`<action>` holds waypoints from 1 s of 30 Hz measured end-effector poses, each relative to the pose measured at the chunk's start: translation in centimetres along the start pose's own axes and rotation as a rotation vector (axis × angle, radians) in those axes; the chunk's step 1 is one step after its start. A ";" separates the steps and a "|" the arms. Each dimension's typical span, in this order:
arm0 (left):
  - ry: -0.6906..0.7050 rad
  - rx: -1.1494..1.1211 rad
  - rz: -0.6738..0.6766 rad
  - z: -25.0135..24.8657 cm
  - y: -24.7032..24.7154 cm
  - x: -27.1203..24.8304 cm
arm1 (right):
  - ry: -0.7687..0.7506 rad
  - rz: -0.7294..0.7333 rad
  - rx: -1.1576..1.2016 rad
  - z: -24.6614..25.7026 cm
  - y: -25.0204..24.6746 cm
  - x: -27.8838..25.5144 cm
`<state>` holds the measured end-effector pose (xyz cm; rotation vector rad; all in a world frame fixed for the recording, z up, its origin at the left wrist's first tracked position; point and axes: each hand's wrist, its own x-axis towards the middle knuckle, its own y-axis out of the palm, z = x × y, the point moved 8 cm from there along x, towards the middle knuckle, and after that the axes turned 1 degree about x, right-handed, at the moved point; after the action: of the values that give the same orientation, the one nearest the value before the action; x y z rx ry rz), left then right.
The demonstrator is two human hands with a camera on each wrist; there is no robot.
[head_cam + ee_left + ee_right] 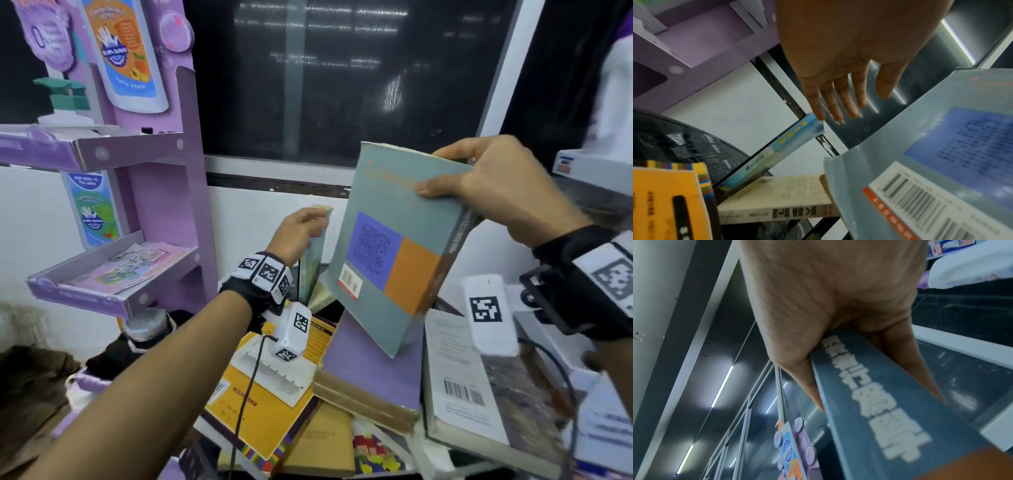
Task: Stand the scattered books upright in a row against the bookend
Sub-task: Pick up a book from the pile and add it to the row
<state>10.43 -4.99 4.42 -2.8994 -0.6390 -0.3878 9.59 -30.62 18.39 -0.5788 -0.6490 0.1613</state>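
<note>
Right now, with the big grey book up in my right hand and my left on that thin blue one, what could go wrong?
1. The thin blue book leans, steadied only by straight left hand fingertips at its top; it may topple.
2. The grey book is tilted, gripped near one top corner by the right hand; it could swing or slip.
3. Its low corner hangs close over the purple book on an uneven pile, which may shift.

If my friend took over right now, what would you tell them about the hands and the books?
Right hand grips the big grey book by its top, tilted in the air above the pile. Left hand, fingers straight, steadies a thin blue book standing upright at the back. Done: one book up. Left: stand the grey book beside it, then the yellow book, purple book and white book lying flat. I cannot make out the bookend.
</note>
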 end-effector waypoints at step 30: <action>-0.091 0.717 0.449 4.2 11.1 3.0 | 0.170 -0.011 -0.098 -8.3 -3.6 0.7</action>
<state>18.75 -13.00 0.32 -2.2696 -0.0788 0.0370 15.06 -37.20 15.37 -0.6749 -0.4970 0.0691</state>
